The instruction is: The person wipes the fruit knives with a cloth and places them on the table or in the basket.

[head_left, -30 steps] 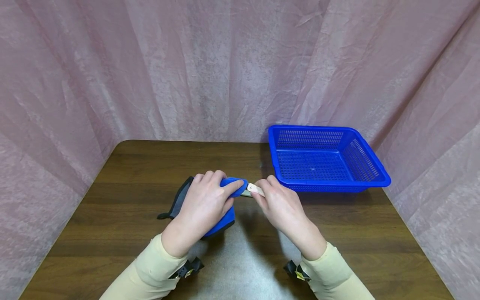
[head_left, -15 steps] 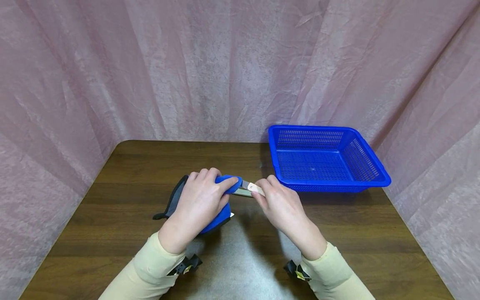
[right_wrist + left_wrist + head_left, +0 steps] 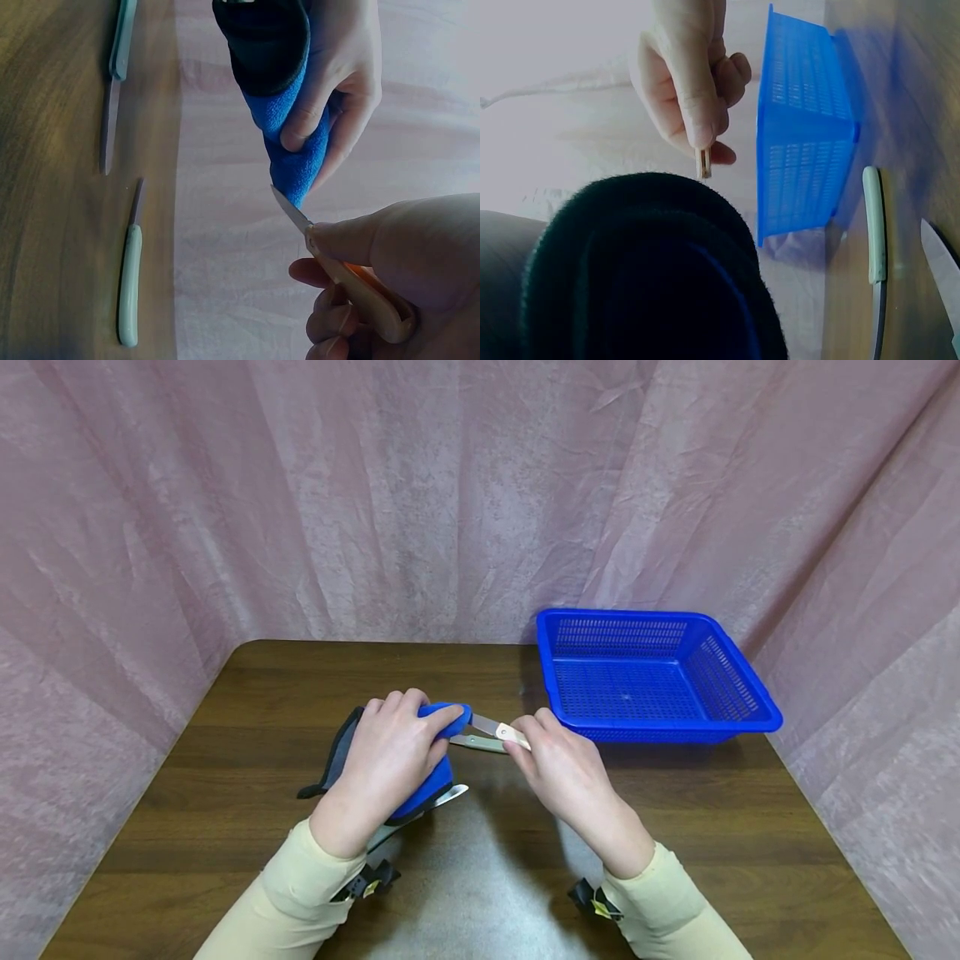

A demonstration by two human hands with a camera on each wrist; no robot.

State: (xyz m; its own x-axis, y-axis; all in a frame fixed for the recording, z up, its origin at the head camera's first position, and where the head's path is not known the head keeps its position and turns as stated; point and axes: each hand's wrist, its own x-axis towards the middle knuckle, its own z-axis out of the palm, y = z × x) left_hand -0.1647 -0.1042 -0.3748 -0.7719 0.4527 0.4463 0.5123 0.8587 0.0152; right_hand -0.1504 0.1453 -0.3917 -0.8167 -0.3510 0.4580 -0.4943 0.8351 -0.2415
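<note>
My left hand grips a blue cloth with black edging and a dark loop at its left end. My right hand holds a folding knife by its cream handle, the thumb lying along it. Its blade points left, and its tip overlaps the pinched cloth fold in both the head and right wrist views. On the table behind the hands lies a knife with a pale green handle. A second knife with a darker green handle is partly hidden below the cloth.
A blue plastic basket stands at the back right of the wooden table, with nothing visible in it. Pink curtains hang behind the table and at both sides.
My left hand has drawn the cloth left and slightly away along the blade, baring more of it and uncovering parts of both knives on the table. The right hand has hardly moved.
</note>
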